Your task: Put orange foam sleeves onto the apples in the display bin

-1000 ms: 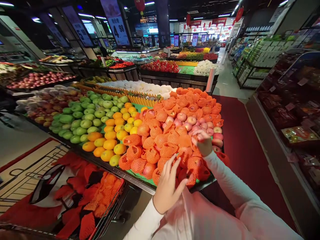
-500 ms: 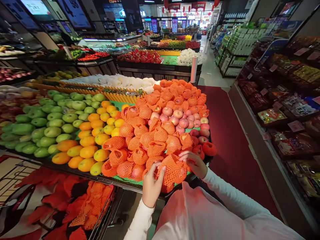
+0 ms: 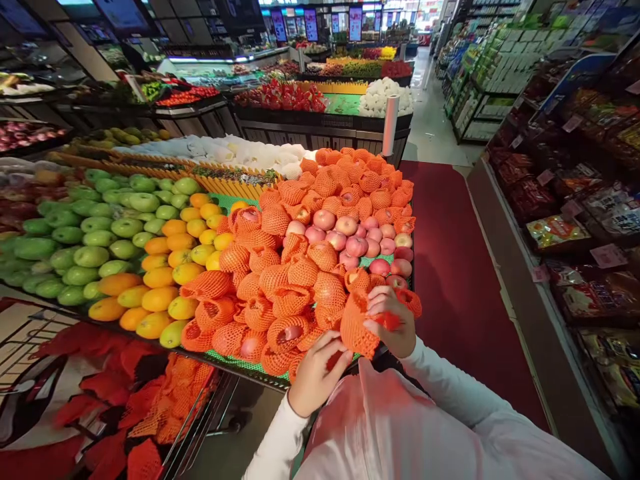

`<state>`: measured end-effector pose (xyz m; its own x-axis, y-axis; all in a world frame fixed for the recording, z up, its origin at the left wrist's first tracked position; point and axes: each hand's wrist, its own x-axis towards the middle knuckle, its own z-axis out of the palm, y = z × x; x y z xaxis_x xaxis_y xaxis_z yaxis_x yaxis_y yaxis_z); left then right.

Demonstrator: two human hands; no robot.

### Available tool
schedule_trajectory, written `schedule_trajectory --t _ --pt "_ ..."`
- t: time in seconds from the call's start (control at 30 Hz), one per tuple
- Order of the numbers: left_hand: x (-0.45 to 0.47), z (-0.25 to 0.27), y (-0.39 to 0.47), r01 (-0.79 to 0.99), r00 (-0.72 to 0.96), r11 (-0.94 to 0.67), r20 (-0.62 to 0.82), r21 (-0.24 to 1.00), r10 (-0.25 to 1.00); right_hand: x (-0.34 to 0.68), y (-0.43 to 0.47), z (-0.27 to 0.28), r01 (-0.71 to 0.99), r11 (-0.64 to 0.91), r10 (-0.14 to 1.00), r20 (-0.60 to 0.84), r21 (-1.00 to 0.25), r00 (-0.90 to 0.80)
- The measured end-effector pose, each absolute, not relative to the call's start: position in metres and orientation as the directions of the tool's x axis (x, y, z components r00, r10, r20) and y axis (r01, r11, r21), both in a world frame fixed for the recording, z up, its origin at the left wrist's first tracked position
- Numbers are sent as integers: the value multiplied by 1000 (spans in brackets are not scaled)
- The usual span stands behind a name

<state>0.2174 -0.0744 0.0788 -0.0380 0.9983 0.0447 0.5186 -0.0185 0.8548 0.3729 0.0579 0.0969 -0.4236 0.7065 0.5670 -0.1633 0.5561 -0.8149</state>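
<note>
My right hand (image 3: 393, 320) is closed on an orange foam net sleeve (image 3: 357, 327), fingers over its top and thumb below. Whether an apple is inside it I cannot tell. Close to the sleeve's lower left edge is my left hand (image 3: 317, 373), its fingers curved and a gap showing between thumb and forefinger. Beyond both hands, many apples in orange foam nets (image 3: 300, 273) are heaped on the display stand. Bare pink apples (image 3: 345, 230) lie among them, toward the right side.
Oranges (image 3: 165, 277) and green apples (image 3: 93, 257) fill the stand to the left. A shopping cart (image 3: 187, 427) with red and orange foam pieces stands at lower left. Packaged goods shelves (image 3: 565, 227) line the right, past a dark red floor mat (image 3: 455, 267). A plastic bag roll (image 3: 391, 123) stands behind.
The foam net sleeve has moved up and right with my right hand and turned more upright. My left hand has shifted slightly right and down, away from the sleeve's side. The view has tilted down.
</note>
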Motion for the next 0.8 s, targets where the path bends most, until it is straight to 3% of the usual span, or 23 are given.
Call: schedule_trajectory --t 0.1,0.23,0.3,0.43,0.53,0.67,0.73,0.8 --pt "240 67 -58 550 -150 30 63 835 987 388 85 93 -139 464 773 476 -875 -419" --pt "269 54 -30 498 -368 112 93 860 925 413 121 80 -67 268 769 256 -961 -586" --pt "281 55 -11 481 -318 53 118 875 941 430 139 72 -54 170 747 164 -984 -644" --pt "309 69 35 502 -11 -134 162 854 987 475 179 61 -25 44 711 49 -999 -701" --pt "340 75 73 501 129 -198 154 842 980 517 212 57 32 94 793 55 -995 -607" --pt "368 68 122 563 230 -189 68 805 971 575 259 54 -53 132 940 142 -990 -309" --pt "363 61 147 659 100 -84 23 747 995 600 281 51 -90 104 965 122 -991 -233" --pt "344 54 173 813 -176 115 54 571 983 619 298 49 -84 83 973 99 -993 -206"
